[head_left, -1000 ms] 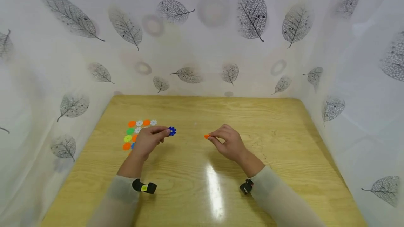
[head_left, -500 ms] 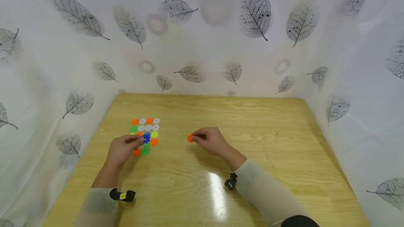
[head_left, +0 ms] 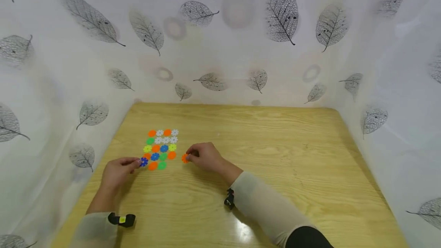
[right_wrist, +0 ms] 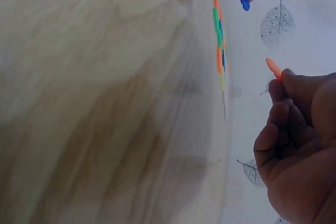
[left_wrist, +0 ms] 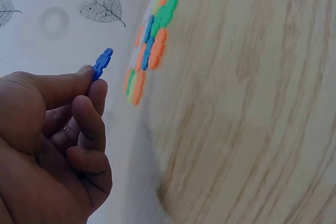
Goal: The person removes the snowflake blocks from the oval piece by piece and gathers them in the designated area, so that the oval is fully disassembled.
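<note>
My left hand pinches a dark blue notched plastic disc, a snowflake-shaped toy piece, between thumb and forefinger. It hovers at the lower left of a grid of similar discs and overlaps an orange one in the head view. In the left wrist view the blue disc stands tilted above the tabletop. At the grid's right side, my right hand holds an orange notched disc by its edge. The right wrist view has this orange disc raised off the wood, its other fingers curled below.
Several discs lie flat in close rows: white, yellow, blue, green and orange. They rest on a wooden table. A leaf-printed curtain surrounds its back and sides.
My left hand has carried the blue disc leftward across the grid to its lower left corner. My right hand has moved left with the orange disc, up to the grid's right side.
</note>
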The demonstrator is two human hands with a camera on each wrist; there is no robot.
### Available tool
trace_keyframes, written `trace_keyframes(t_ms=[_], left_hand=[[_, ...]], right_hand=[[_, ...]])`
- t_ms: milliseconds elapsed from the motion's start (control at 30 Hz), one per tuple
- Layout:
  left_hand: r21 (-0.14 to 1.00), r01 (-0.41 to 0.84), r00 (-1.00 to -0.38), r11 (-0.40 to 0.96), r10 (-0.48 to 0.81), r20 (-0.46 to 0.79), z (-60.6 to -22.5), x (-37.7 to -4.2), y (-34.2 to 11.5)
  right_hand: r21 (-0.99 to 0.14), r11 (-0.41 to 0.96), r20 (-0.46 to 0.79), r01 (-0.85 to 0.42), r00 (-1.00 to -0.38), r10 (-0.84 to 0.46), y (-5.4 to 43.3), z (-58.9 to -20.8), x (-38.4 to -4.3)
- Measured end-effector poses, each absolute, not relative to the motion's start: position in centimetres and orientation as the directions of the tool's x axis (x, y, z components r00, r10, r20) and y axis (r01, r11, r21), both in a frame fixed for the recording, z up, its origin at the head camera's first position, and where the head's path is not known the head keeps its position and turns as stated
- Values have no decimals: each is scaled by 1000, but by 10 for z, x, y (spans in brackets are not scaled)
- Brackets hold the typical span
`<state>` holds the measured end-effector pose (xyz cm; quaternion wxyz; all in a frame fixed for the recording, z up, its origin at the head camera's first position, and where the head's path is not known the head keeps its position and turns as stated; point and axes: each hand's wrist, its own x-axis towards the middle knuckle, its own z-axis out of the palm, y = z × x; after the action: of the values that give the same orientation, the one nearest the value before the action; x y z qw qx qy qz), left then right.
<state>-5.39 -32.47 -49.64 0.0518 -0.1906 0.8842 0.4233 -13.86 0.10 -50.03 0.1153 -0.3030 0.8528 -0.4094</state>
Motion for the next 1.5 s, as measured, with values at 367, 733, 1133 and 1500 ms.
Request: trace_keyframes(t_ms=[367,733,1133,1500], left_hand=[[648,-399,-917,649,-275,-289,-506,-59,-333],[638,-377,-926,672,-250,-284,-511,-61,-335],[588,-406,-914,700,-292,-283,-510,-63,-334],[578,-419,-908,700,-314,-278,-510,-66,-332]], right_hand=[[-667,590,-39,-455,-770,-637,-38,-511,-143],[-629,648,-112,-429,-775,-622,-57,-520,-150],[-511,710,-142,-485,-767,-626,-73,-519,-152],[-463,734,-154,-497,-770,-618,-76,-518,-149]])
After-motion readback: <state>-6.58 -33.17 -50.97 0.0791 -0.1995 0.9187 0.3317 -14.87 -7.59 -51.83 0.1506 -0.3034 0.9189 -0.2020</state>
